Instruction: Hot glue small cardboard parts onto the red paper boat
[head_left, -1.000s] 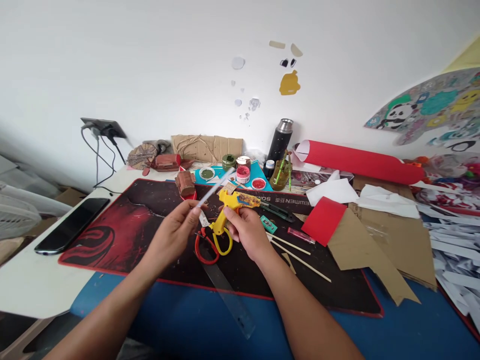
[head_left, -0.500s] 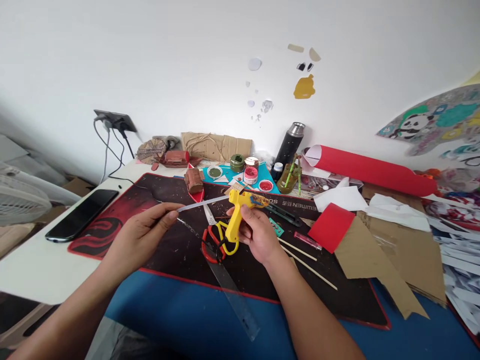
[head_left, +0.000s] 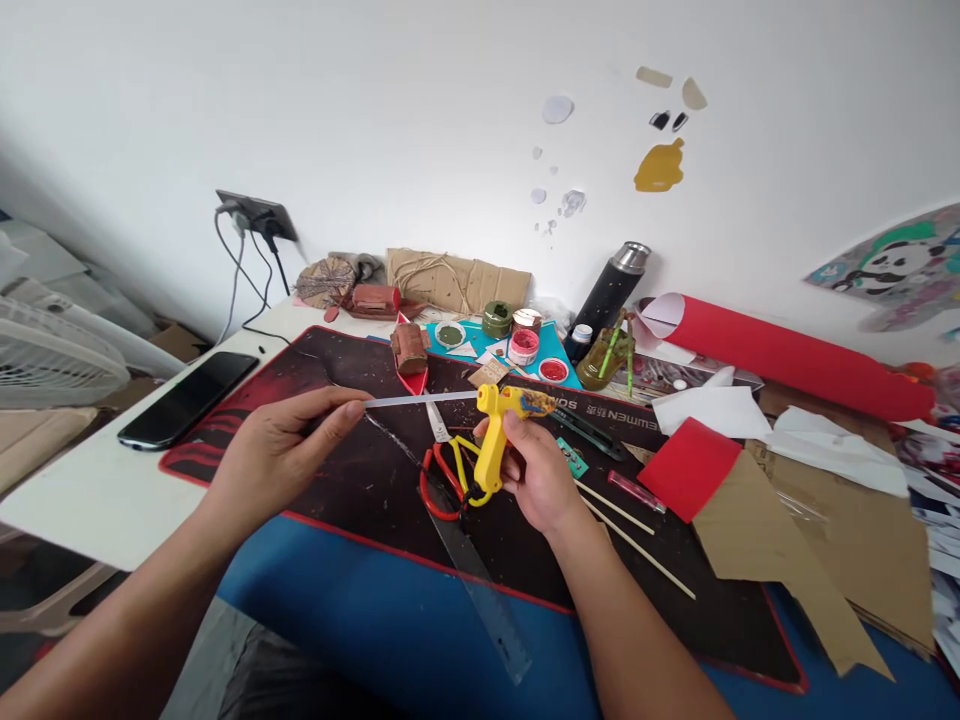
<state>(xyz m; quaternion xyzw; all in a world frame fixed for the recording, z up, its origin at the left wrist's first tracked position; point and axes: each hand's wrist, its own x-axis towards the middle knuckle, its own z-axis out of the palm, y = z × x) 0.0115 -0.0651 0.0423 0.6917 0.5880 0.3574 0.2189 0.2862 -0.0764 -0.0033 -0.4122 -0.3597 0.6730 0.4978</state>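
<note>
My right hand (head_left: 536,465) is closed round the handle of a yellow glue gun (head_left: 491,445), whose stained nozzle end points right. Between thumb and fingers, my left hand (head_left: 296,440) pinches the left end of a long translucent glue stick (head_left: 424,399). The stick's right end meets the back of the gun; how far it sits inside is hidden. Below them, scissors (head_left: 442,485) with red and yellow handles lie on the dark mat (head_left: 352,510), beside a clear ruler (head_left: 484,595). The gun's handle partly covers the scissors.
A black phone (head_left: 187,400) lies at the left. Paint jars (head_left: 523,346) and a black flask (head_left: 615,285) stand at the back. Thin wooden sticks (head_left: 637,545), a box cutter (head_left: 589,432), red card (head_left: 690,468) and cardboard (head_left: 750,530) lie to the right.
The view has shifted, so the scene sits further right. The glue stick has turned from slanting to nearly level, still held in my left hand against the gun.
</note>
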